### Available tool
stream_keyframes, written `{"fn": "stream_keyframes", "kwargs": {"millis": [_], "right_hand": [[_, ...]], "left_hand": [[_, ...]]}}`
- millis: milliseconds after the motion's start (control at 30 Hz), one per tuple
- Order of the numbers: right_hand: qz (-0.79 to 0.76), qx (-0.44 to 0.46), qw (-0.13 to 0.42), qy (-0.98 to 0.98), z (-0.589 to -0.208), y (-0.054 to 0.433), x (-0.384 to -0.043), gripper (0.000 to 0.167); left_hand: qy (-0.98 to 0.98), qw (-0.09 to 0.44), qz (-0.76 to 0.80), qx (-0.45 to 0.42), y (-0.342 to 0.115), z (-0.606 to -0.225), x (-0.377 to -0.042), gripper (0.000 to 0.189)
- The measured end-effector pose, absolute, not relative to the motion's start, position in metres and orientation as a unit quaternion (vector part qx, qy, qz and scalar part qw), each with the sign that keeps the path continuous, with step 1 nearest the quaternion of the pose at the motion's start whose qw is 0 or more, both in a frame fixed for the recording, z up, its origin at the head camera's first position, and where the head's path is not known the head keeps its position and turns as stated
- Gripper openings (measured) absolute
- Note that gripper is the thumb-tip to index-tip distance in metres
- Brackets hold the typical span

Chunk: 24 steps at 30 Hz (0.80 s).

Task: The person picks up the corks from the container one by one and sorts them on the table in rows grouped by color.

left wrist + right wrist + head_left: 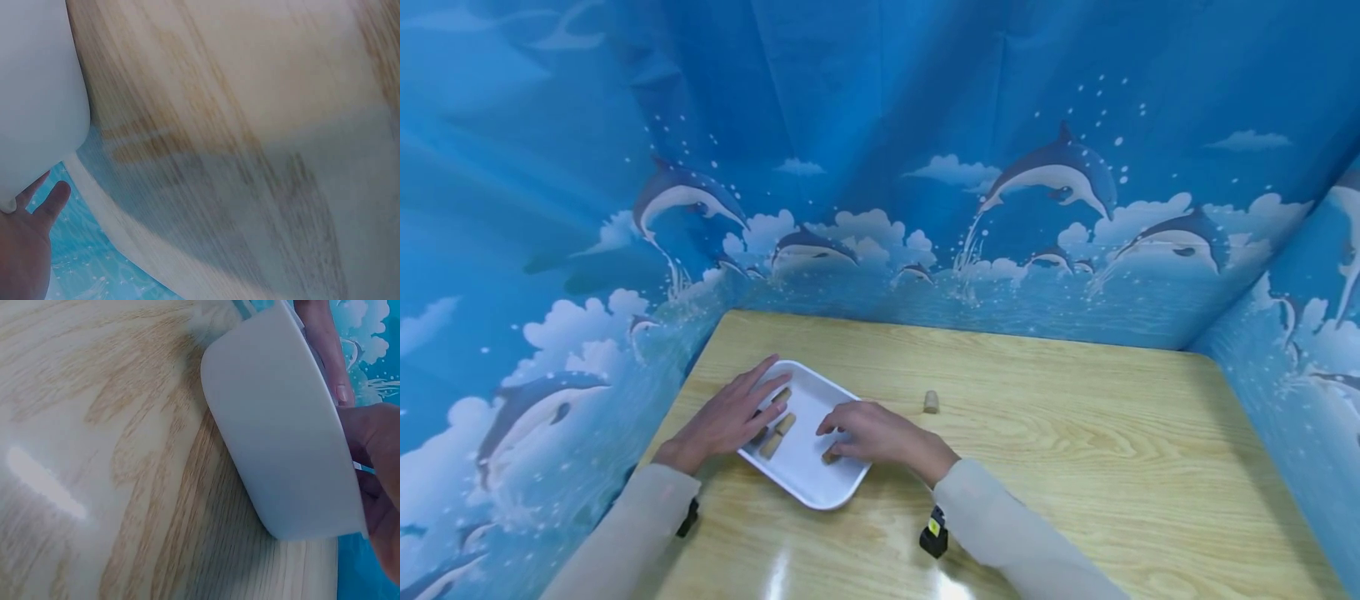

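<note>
A white tray point(808, 492) lies tilted across the left part of the table, with several small tan corks inside. My left hand point(730, 417) reaches over its left side, fingers spread above a cork point(782, 396); they partly cover others. Two corks point(771, 446) lie end to end beside these fingers. Over the right side is my right hand point(872, 433), fingers loosely bent, the thumb near a cork point(830, 456) on the tray floor. In the right wrist view, the wall of the tray point(275, 437) hides the fingertips. The left wrist view shows only part of the left hand point(25, 250).
One cork point(931, 402) stands on the wooden table point(1075, 450), right of the tray and beyond my right hand. A blue curtain point(880, 275) printed with dolphins rises at the table's back and sides. Black wrist cameras sit under both sleeves.
</note>
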State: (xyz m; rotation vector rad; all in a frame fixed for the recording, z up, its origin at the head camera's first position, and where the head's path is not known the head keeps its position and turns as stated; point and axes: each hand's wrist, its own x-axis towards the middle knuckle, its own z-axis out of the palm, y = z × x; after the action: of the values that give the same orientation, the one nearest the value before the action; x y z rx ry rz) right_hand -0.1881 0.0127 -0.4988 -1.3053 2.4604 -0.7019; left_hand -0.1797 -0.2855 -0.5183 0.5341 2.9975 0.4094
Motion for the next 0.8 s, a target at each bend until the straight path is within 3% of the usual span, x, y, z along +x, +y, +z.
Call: {"fn": "stream_keyframes", "kwargs": {"millis": [400,800], "right_hand": [[-0.127,-0.467,0.086,0.871,-0.502,0.004,-0.177,0.025],[-0.128,-0.475,0.071,0.867,-0.502,0.002,-0.174,0.019]], "left_hand": [[0.974,0.039,0.137,0.174,-0.286,-0.518,-0.18,0.064],[0.974,0.043,0.14,0.175,-0.287,-0.517,-0.18,0.063]]}}
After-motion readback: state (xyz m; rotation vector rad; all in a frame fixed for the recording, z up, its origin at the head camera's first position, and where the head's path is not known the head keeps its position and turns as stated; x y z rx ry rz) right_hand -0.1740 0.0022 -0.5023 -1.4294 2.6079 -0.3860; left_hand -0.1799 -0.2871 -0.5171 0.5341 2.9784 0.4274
